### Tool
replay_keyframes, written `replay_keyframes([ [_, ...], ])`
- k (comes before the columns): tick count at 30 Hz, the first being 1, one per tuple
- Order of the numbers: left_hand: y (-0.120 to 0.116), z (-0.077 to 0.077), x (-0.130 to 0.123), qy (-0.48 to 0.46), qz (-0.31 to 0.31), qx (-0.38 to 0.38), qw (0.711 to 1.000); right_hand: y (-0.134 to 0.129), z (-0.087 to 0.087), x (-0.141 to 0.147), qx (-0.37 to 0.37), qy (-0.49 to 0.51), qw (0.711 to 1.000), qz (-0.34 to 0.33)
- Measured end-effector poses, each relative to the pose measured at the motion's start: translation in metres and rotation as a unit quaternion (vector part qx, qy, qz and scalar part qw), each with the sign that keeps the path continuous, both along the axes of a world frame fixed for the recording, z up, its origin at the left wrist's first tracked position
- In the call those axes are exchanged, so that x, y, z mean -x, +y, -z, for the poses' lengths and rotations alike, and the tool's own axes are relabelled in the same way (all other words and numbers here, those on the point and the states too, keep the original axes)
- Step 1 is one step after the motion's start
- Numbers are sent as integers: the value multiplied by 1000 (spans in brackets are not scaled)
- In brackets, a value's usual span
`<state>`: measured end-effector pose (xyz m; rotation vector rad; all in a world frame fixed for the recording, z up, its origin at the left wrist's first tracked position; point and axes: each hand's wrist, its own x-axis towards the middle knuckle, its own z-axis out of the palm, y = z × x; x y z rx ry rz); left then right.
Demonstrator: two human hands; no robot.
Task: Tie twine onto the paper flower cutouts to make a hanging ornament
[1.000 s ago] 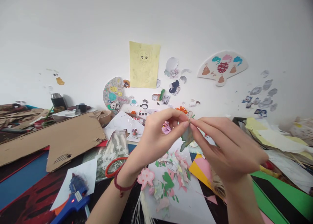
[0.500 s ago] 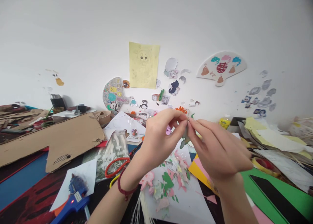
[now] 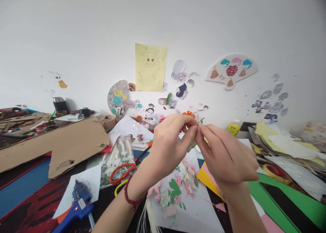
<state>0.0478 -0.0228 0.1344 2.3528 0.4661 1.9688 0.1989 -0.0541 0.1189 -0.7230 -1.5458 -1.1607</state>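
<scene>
My left hand point(image 3: 169, 141) and my right hand point(image 3: 226, 155) meet above the worktop, thumb and forefinger of each pinched together, fingertips touching. What sits between the tips is too small to make out. A grey-green cut piece point(image 3: 191, 146) shows just beneath the fingers, mostly hidden by them. Below lies a white sheet point(image 3: 198, 206) with several pink, white and green paper cut-outs point(image 3: 175, 188) heaped on it. A white tassel point(image 3: 150, 216) hangs near its left edge.
A blue glue gun point(image 3: 80, 206) with a lit red light rests on white paper at the left. Cardboard point(image 3: 76, 138) lies behind it, beside a bag of white cords point(image 3: 122, 155). At right are green card point(image 3: 262, 189), a black phone-like slab point(image 3: 287, 206) and a yellow bottle point(image 3: 233, 127).
Both hands stay pinched together. My right hand has tilted and drawn slightly left, and the grey-green piece is now more covered by the fingers.
</scene>
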Motion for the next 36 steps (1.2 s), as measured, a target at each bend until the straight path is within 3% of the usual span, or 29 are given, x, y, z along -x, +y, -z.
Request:
replay_keyframes([
  [7, 0, -2, 1, -5, 56, 55, 997, 0, 1, 3, -62, 5, 994, 96],
  [15, 0, -3, 4, -38, 120, 101, 987, 3, 7, 3, -49, 70, 995, 49],
  [22, -3, -5, 7, -18, 104, 78, 991, 5, 5, 4, -52, 78, 995, 21],
  [36, -3, -7, 9, 13, 37, -42, 998, 6, 1, 4, -81, 62, 995, 21],
])
